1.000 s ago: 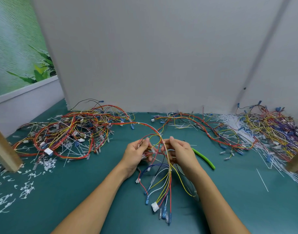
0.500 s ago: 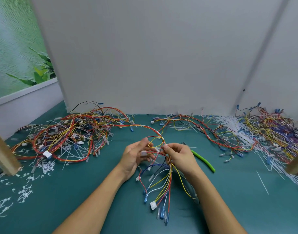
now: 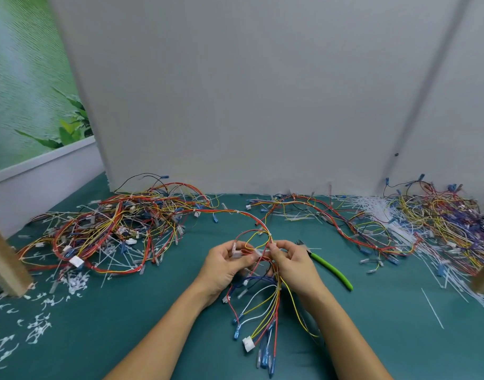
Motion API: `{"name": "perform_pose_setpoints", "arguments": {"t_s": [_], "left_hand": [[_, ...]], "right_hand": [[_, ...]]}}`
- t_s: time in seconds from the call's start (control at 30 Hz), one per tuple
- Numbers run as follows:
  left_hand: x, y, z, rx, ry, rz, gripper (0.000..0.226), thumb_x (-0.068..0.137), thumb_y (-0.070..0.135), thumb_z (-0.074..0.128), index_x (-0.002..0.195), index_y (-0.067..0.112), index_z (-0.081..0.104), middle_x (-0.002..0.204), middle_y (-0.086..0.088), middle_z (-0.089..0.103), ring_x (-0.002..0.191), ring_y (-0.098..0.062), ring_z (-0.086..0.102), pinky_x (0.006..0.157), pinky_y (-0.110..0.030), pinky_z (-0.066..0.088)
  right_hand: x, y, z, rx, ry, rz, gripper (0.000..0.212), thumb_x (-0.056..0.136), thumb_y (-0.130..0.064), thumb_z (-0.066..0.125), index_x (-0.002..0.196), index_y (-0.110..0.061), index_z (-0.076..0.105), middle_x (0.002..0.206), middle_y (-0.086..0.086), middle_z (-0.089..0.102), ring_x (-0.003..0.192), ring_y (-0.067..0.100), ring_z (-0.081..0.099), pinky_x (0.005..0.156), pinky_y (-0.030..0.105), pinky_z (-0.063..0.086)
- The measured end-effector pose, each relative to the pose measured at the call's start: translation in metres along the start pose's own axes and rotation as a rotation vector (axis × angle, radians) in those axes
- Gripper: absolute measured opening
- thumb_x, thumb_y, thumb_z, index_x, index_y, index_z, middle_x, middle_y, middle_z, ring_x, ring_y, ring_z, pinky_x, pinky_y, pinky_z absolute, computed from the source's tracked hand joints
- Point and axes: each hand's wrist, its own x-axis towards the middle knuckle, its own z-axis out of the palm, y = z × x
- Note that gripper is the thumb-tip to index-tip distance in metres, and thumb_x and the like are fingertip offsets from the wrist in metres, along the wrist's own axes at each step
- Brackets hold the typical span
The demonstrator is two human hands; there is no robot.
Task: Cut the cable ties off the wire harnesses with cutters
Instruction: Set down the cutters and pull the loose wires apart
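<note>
My left hand (image 3: 225,266) and my right hand (image 3: 291,263) hold a wire harness (image 3: 262,305) of red, yellow, blue and white wires above the green table (image 3: 386,338). The left fingers curl round white connectors and wires; the right thumb and fingers pinch the bundle near its top. Loose ends with blue terminals and a white connector (image 3: 247,344) hang down toward me. Green-handled cutters (image 3: 331,267) lie on the table just right of my right hand, untouched.
A big pile of harnesses (image 3: 109,231) lies at the left, another pile (image 3: 441,218) at the right with white cable ties (image 3: 378,204). Cut white tie bits (image 3: 38,325) litter the near left. Wooden posts (image 3: 5,264) stand at both sides. A grey wall (image 3: 249,91) closes the back.
Both hands have shifted slightly along the harness and drawn closer together; the hanging wires swung a little. The cutters have stayed where they lie.
</note>
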Motion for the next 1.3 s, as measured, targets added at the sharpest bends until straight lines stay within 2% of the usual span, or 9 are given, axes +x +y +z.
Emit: {"name": "perform_pose_setpoints", "arguments": {"t_s": [0.2, 0.3, 0.4, 0.5, 0.63, 0.77, 1.07, 1.23, 1.3], "left_hand": [[-0.0005, -0.0035, 0.0023, 0.083, 0.014, 0.028, 0.028, 0.074, 0.033, 0.083, 0.089, 0.011, 0.077, 0.084, -0.014, 0.071, 0.07, -0.018, 0.058, 0.063, -0.024, 0.048], [-0.0004, -0.0039, 0.0025, 0.104, 0.033, 0.038, 0.024, 0.074, 0.034, 0.082, 0.086, 0.013, 0.077, 0.079, -0.01, 0.07, 0.069, -0.016, 0.059, 0.063, -0.023, 0.048], [-0.0004, -0.0034, 0.0022, 0.112, 0.038, 0.054, 0.016, 0.076, 0.03, 0.081, 0.083, 0.016, 0.077, 0.075, -0.01, 0.068, 0.064, -0.015, 0.058, 0.06, -0.022, 0.047], [0.0003, -0.0035, 0.0009, 0.124, 0.054, 0.063, 0.003, 0.086, 0.016, 0.076, 0.083, 0.016, 0.077, 0.073, -0.013, 0.066, 0.06, -0.017, 0.057, 0.059, -0.024, 0.048], [0.0012, -0.0042, 0.0008, 0.112, 0.063, 0.063, 0.016, 0.093, 0.007, 0.067, 0.083, 0.016, 0.076, 0.075, -0.008, 0.07, 0.06, -0.019, 0.061, 0.058, -0.026, 0.052], [0.0022, -0.005, 0.0007, 0.071, 0.067, 0.036, 0.017, 0.097, 0.005, 0.06, 0.088, 0.011, 0.073, 0.073, -0.007, 0.068, 0.059, -0.02, 0.06, 0.058, -0.029, 0.049], [0.0026, -0.0048, 0.0008, 0.059, 0.085, 0.01, 0.023, 0.095, 0.011, 0.065, 0.073, 0.014, 0.073, 0.065, -0.007, 0.062, 0.054, -0.019, 0.055, 0.054, -0.026, 0.046], [0.0008, -0.0034, 0.0008, 0.062, 0.047, 0.053, 0.004, 0.084, 0.017, 0.074, 0.082, 0.015, 0.077, 0.069, -0.006, 0.066, 0.054, -0.016, 0.056, 0.055, -0.025, 0.048], [0.0, -0.0022, 0.0006, 0.051, 0.034, 0.051, 0.007, 0.08, 0.022, 0.076, 0.081, 0.016, 0.078, 0.069, -0.006, 0.066, 0.055, -0.016, 0.057, 0.055, -0.024, 0.048]], "right_hand": [[-0.0005, -0.0007, 0.0018, 0.066, -0.008, 0.01, 0.018, 0.104, -0.03, 0.06, 0.108, -0.014, 0.066, 0.093, 0.007, 0.08, 0.057, 0.015, 0.062, 0.058, 0.03, 0.049], [-0.0022, -0.0024, 0.0014, 0.098, -0.043, -0.004, 0.018, 0.097, -0.02, 0.07, 0.111, -0.01, 0.066, 0.088, 0.004, 0.08, 0.056, 0.013, 0.061, 0.059, 0.025, 0.05], [-0.0041, -0.0045, 0.0015, 0.126, -0.075, -0.011, 0.02, 0.092, -0.011, 0.076, 0.109, -0.007, 0.067, 0.081, -0.001, 0.078, 0.054, 0.009, 0.059, 0.055, 0.019, 0.049], [-0.0038, -0.0052, 0.0012, 0.131, -0.069, -0.018, 0.021, 0.091, -0.008, 0.077, 0.109, -0.004, 0.067, 0.089, 0.006, 0.078, 0.056, 0.012, 0.059, 0.056, 0.02, 0.05], [-0.0017, -0.0039, 0.0013, 0.118, -0.051, -0.023, 0.022, 0.09, -0.007, 0.077, 0.11, -0.004, 0.068, 0.095, 0.015, 0.078, 0.062, 0.015, 0.061, 0.061, 0.023, 0.053], [0.0001, -0.0015, 0.0017, 0.104, -0.063, -0.017, 0.018, 0.092, -0.002, 0.072, 0.109, -0.003, 0.068, 0.085, 0.007, 0.076, 0.059, 0.012, 0.061, 0.058, 0.022, 0.052], [-0.0003, 0.0006, 0.0045, 0.078, -0.088, -0.015, 0.018, 0.089, -0.001, 0.075, 0.105, 0.001, 0.068, 0.074, -0.001, 0.072, 0.051, 0.015, 0.055, 0.051, 0.023, 0.046], [0.0002, 0.0036, 0.0024, 0.065, -0.07, -0.028, 0.016, 0.089, -0.011, 0.078, 0.102, -0.005, 0.071, 0.076, -0.001, 0.072, 0.053, 0.014, 0.052, 0.052, 0.023, 0.043], [-0.0005, 0.0034, 0.0018, 0.067, -0.082, -0.037, 0.016, 0.089, -0.014, 0.079, 0.102, -0.008, 0.072, 0.08, 0.001, 0.074, 0.055, 0.014, 0.053, 0.054, 0.023, 0.044]]}}
